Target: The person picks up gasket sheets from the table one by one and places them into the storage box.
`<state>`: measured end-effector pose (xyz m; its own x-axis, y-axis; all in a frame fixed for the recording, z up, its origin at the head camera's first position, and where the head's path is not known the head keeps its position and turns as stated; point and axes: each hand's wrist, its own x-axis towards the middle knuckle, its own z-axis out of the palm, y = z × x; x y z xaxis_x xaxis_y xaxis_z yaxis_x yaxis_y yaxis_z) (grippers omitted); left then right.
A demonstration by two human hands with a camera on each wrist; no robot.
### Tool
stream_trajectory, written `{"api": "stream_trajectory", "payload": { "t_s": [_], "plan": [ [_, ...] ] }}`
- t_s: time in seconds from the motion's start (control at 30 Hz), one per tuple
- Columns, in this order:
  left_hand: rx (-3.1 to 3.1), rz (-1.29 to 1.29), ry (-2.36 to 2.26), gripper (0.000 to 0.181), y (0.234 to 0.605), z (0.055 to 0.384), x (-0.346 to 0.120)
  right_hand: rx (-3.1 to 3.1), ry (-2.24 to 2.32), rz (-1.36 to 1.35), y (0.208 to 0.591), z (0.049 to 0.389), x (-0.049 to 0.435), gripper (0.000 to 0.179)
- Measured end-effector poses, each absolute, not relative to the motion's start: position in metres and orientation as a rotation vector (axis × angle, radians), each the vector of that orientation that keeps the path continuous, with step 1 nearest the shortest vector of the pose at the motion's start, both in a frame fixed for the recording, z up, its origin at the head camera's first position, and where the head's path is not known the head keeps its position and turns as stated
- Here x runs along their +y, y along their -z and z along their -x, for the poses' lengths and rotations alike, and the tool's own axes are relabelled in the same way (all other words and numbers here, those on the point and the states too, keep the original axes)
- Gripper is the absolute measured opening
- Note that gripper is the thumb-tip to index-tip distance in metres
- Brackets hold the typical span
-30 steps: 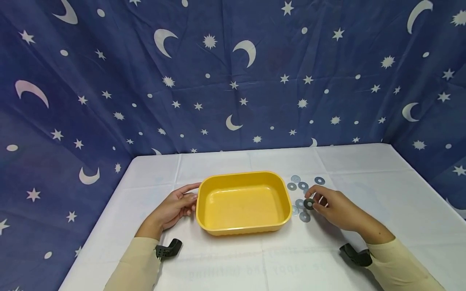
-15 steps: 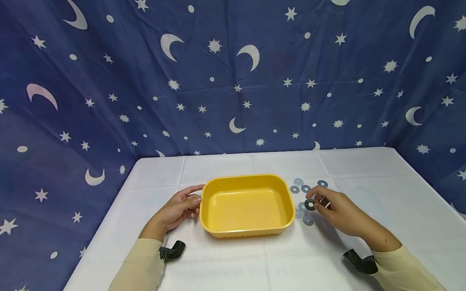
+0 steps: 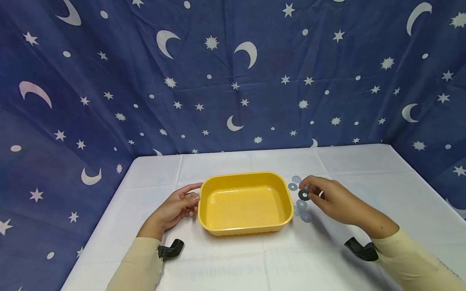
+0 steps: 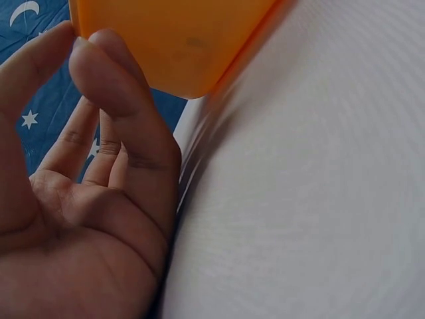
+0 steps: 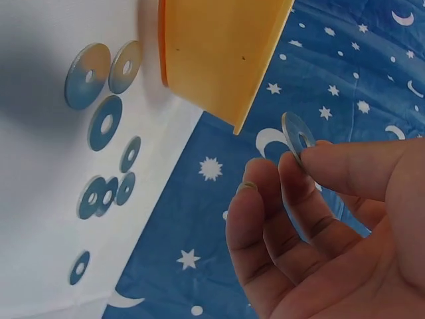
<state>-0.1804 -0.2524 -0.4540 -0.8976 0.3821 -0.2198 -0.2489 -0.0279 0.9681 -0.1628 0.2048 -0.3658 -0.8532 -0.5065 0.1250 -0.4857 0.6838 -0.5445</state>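
Note:
My right hand (image 3: 336, 202) pinches a flat metal washer (image 5: 291, 135) between thumb and fingertips. In the head view that washer looks dark, close to the right side of a yellow plastic tub (image 3: 245, 208). Nothing lies in the tub. At the tub's left side is my left hand (image 3: 174, 208), its thumb and index fingertip gripping at the edge; the left wrist view shows both tips right at the orange-looking wall (image 4: 172, 46). Several more washers (image 5: 87, 78) lie flat on the cloth beside the tub, some overlapping, and the right hand partly hides them in the head view.
A white cloth (image 3: 233, 258) covers the table. Behind and at both sides hangs a blue curtain (image 3: 204, 97) with white moons and stars. Each wrist wears a black camera mount, one at the left sleeve (image 3: 171, 249) and one at the right sleeve (image 3: 361, 249).
The right hand with the washer has shifted slightly up and left, nearer the tub, and now covers the farther washers. The left hand and tub stay in place; the head view shifts a little.

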Motion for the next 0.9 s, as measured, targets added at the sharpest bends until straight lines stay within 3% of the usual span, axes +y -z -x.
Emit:
{"api": "stream_trajectory", "payload": {
  "t_s": [0.9],
  "plan": [
    [1.832,-0.145,-1.972,0.063,0.453,0.181,-0.252,2.798,0.881,0.892,0.355,0.175,0.171,0.023]
  ]
}}
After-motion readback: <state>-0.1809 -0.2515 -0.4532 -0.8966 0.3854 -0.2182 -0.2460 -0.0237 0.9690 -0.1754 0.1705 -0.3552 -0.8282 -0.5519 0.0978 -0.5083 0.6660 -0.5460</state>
